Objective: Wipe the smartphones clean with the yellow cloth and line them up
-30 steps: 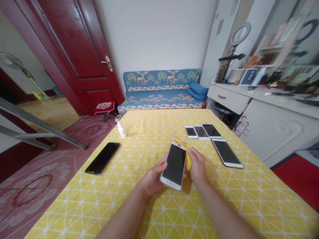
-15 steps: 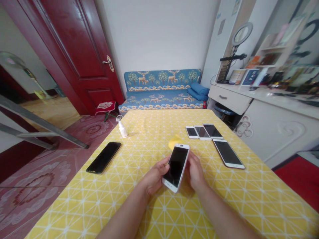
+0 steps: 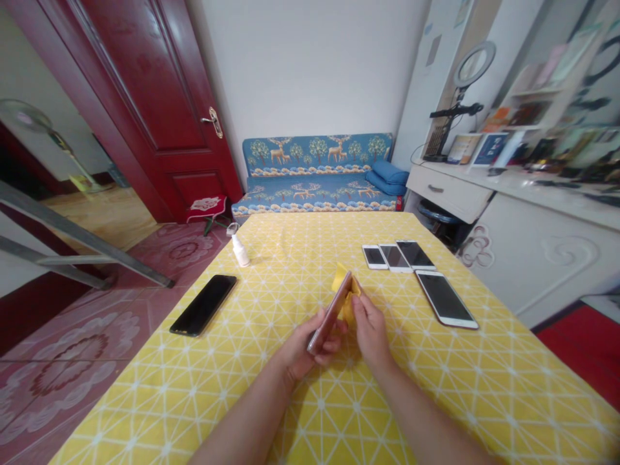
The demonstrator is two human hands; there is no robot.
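Note:
A phone (image 3: 330,315) stands on edge above the near middle of the table, its narrow side towards me. My left hand (image 3: 310,345) is closed round its lower end, thumb on one face and fingers behind. A yellow cloth (image 3: 349,310) lies against the phone's right side, and a corner of it sticks up past the top edge. Pinched in the fingers of my right hand (image 3: 372,329) is part of that cloth, beside the phone's upper end.
On the yellow patterned tablecloth (image 3: 242,387) a black phone (image 3: 204,305) lies left, near a white bottle (image 3: 239,250). At right lie a large white phone (image 3: 446,299) and several smaller ones (image 3: 396,257). A blue sofa (image 3: 314,174) stands beyond the table.
The phone has turned from screen facing me to edge-on. My right hand has moved round to its right side, where the yellow cloth now shows more. The other phones and bottle rest as before.

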